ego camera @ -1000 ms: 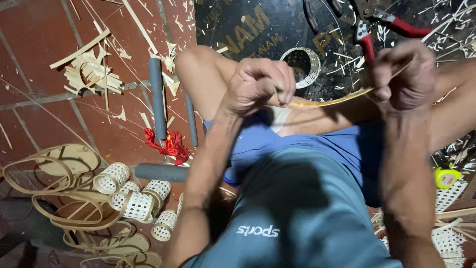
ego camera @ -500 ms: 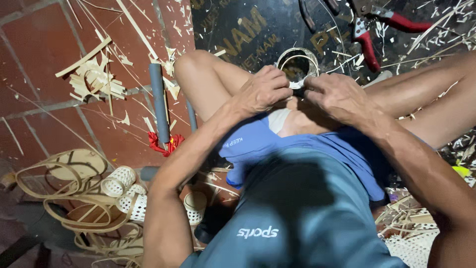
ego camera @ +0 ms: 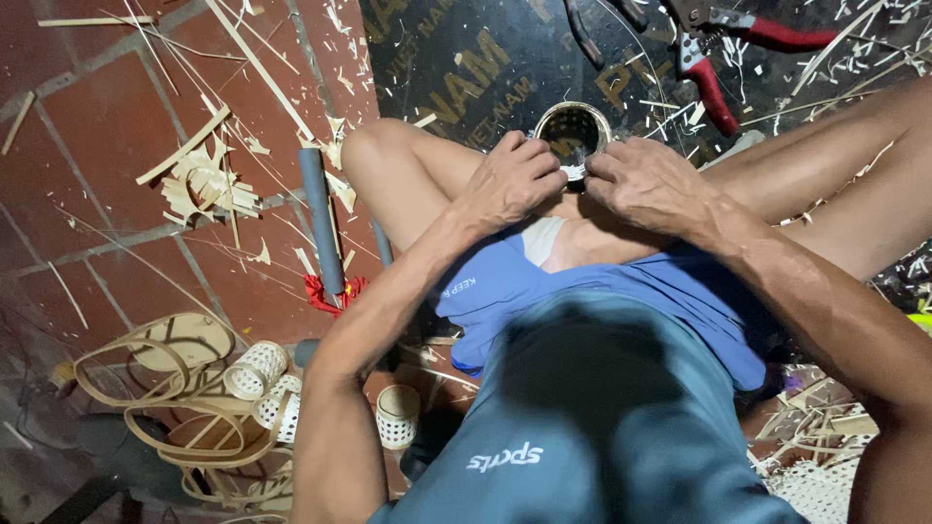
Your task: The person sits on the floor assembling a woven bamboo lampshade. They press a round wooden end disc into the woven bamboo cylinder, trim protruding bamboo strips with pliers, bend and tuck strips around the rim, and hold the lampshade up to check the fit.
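I sit cross-legged on a tiled floor. My left hand [ego camera: 513, 180] and my right hand [ego camera: 649, 184] meet over my shins, both pinching the near rim of a small round woven bamboo ring [ego camera: 573, 128] that stands on the dark mat. A pale thin strip shows between my fingertips at the ring's edge. The ring's hollow inside is dark.
Red-handled cutters [ego camera: 714, 58] lie on the dark mat [ego camera: 466, 68] beyond the ring. A grey pipe [ego camera: 318, 218] and bamboo shavings [ego camera: 204, 184] lie on the red tiles at left. Small woven cylinders [ego camera: 257, 369] and coiled bamboo strips [ego camera: 175, 408] sit lower left.
My hands, which were apart pulling a strip a second ago, have come together at the woven ring and stay there.
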`<state>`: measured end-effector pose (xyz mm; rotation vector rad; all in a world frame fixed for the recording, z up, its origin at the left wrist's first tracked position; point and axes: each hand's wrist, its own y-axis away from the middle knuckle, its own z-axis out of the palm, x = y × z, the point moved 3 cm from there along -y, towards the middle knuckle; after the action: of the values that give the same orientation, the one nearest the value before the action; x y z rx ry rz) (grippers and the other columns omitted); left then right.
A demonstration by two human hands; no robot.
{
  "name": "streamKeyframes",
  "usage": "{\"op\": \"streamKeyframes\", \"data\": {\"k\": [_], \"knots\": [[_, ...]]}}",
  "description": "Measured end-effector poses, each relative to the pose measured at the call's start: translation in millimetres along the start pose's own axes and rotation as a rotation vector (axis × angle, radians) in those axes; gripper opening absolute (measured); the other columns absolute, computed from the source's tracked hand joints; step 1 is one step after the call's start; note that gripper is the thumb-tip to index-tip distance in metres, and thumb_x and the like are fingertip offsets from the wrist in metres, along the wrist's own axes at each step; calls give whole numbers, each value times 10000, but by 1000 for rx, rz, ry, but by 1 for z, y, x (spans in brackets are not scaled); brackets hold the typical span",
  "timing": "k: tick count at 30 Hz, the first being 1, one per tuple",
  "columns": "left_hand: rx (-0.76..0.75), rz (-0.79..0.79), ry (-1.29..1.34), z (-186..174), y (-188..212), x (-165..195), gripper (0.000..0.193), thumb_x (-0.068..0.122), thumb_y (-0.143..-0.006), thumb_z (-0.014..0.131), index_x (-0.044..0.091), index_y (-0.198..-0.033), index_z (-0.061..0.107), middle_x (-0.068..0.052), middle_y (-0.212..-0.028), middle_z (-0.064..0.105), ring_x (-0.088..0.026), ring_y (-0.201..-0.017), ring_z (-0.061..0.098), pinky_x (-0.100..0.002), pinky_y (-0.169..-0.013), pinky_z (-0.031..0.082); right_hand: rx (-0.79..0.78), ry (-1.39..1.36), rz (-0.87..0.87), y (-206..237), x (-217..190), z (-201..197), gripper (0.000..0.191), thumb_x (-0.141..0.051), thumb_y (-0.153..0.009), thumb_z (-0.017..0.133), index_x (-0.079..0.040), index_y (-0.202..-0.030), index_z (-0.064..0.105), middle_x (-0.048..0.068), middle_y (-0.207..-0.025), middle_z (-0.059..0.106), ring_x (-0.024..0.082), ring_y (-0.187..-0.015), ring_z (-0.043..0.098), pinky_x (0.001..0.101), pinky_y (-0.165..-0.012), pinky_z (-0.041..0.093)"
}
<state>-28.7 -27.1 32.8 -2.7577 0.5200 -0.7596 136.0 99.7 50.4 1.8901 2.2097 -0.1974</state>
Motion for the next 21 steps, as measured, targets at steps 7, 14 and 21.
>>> {"op": "streamKeyframes", "data": {"k": [7,14,21], "knots": [[-100,-388,-41,33,-22,-6,44,120,-828,667,88,-832,696,-91,-835,670,-302,-914,620,-447,-721,476,-37,-31,-16,0,0,3,174,-190,-799,622,-73,-894,711,61,-970,629,226,-951,611,360,-837,517],[-248,-488,106,50,-23,-28,105,59,-761,644,-3,-796,721,-213,-884,706,-415,-949,649,-512,-729,552,-20,-72,-29,1,3,3,162,-188,-793,624,-71,-876,700,62,-979,629,229,-956,612,366,-839,517],[-335,-469,110,49,-20,-31,89,28,-770,648,-31,-796,710,-244,-878,700,-420,-922,653,-508,-731,557,-9,-112,-8,0,4,6,157,-169,-818,617,-78,-911,704,62,-992,640,238,-969,620,372,-855,534]]}}
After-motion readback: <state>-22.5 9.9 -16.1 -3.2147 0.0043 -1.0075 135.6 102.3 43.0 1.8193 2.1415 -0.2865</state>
